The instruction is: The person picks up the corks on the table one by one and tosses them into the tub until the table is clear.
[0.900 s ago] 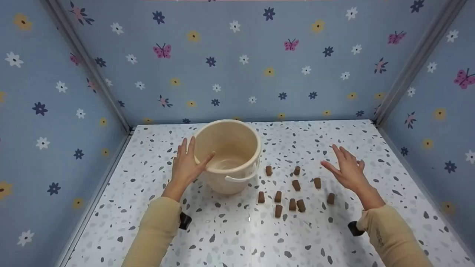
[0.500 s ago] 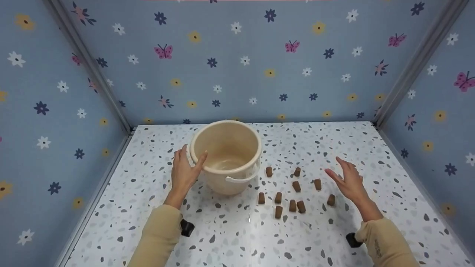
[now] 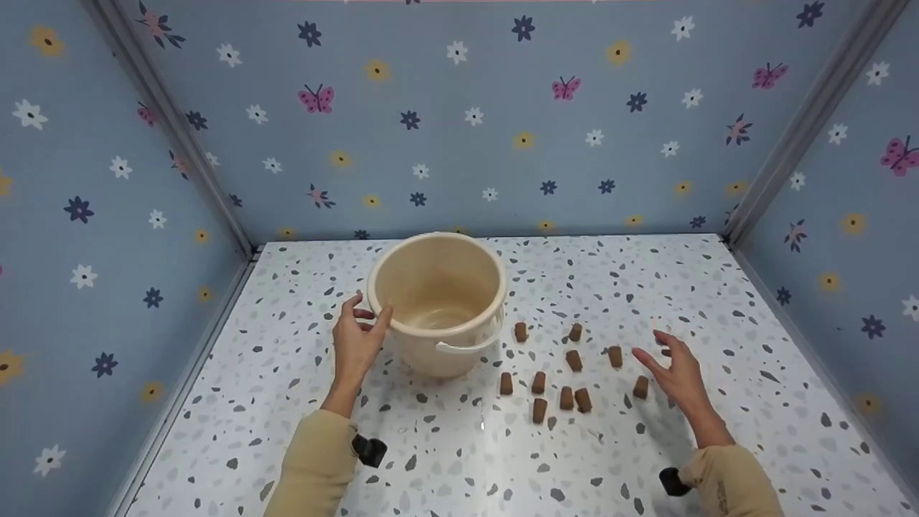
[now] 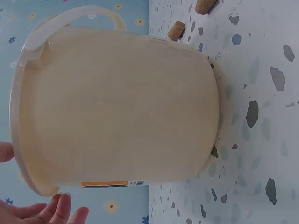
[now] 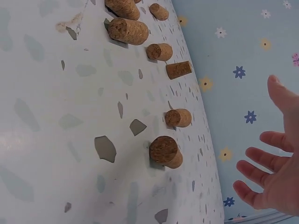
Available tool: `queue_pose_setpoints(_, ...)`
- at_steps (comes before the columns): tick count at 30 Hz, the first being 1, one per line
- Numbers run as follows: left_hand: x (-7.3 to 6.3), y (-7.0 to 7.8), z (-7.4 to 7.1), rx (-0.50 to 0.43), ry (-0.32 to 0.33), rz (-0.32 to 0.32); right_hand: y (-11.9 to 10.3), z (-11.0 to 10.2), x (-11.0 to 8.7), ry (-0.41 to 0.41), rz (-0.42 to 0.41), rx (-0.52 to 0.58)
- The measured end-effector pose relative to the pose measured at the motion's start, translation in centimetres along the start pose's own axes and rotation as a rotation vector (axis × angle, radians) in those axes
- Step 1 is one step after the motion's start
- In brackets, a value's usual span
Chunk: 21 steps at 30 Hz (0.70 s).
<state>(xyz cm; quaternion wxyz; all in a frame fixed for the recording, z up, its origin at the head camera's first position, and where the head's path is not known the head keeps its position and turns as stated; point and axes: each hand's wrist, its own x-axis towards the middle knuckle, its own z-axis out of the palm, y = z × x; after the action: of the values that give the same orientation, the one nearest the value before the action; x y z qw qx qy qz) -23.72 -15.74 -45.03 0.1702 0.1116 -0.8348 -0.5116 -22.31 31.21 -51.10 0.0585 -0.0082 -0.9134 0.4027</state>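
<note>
1. Bucket (image 3: 444, 355): upright on the table (image 3: 431, 474), mouth up, long axis vertical.
2. Corks (image 3: 538, 382): right of the bucket.
3. Left hand (image 3: 357, 346): bent at its left rim; cannot tell whether gripping.
4. Right hand (image 3: 680, 377): well right, wide.

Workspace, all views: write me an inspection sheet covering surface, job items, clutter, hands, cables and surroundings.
Surface: white speckled tabletop.
Job items: cream bucket, upright, its white handle lowered, no cork seen inside; ten loose corks on the tabletop, to its right in the head view.
Clutter: nothing seen.
Hands: left hand at the bucket's rim, thumb and fingers parted, firm grip not clear; right hand holds nothing, beside the rightmost cork.
Cables: nothing seen.
Surroundings: blue floral panels, grey corner strips.
</note>
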Motion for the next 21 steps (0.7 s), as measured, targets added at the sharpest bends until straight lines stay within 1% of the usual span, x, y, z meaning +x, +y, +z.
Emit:
queue_pose_setpoints(4, -0.1, 0.0, 0.1, -0.068, -0.005, -0.062, 0.8, 0.4, -0.3, -0.016, 0.053, 0.026)
queue_pose_setpoints(7, -0.1, 0.1, 0.1, -0.136, -0.031, -0.113, 1.3, 0.5, -0.5, -0.041, 0.100, 0.049)
queue_pose_setpoints(13, 0.0, 0.7, 0.2, -0.332, -0.088, -0.238, 2.3, 0.8, -1.0, -0.076, 0.202, 0.078)
queue_pose_setpoints(16, 0.0, 1.0, 0.3, -0.415, -0.090, -0.289, 2.7, 0.9, -1.2, -0.081, 0.231, 0.091)
queue_pose_setpoints(17, 0.0, 0.8, 0.4, -0.449, -0.087, -0.296, 2.9, 0.9, -1.3, -0.082, 0.237, 0.095)
queue_pose_setpoints(19, 0.1, 0.4, 0.4, -0.562, -0.108, -0.284, 3.2, 0.8, -1.4, -0.083, 0.245, 0.109)
queue_pose_setpoints(21, 1.3, -2.3, 1.5, -0.638, -0.108, -0.260, 3.5, 0.9, -1.5, -0.087, 0.251, 0.126)
